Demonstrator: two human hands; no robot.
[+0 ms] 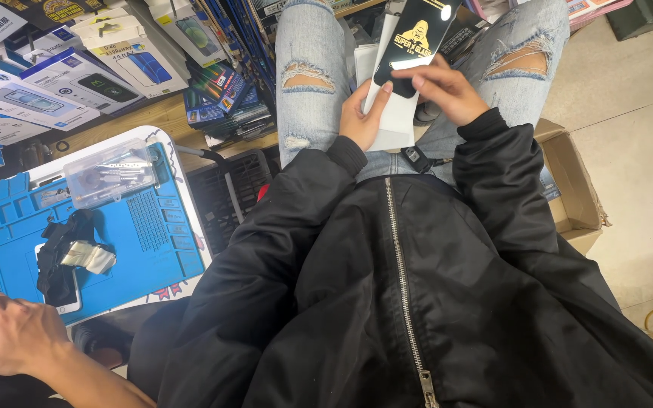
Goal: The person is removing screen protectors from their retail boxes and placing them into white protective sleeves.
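Observation:
I sit in a black zipped jacket and torn pale jeans. My left hand grips the lower left edge of a white flat packet over my lap. My right hand rests on top and holds a glossy black screen-protector sleeve with a gold print against the packet. The sleeve sticks up past both hands between my knees. More white packets lie behind it.
A blue repair mat at left carries a phone, a black cloth and a clear parts box. Another person's hand rests at bottom left. Boxed goods crowd the wooden shelf. An open cardboard box stands on the floor at right.

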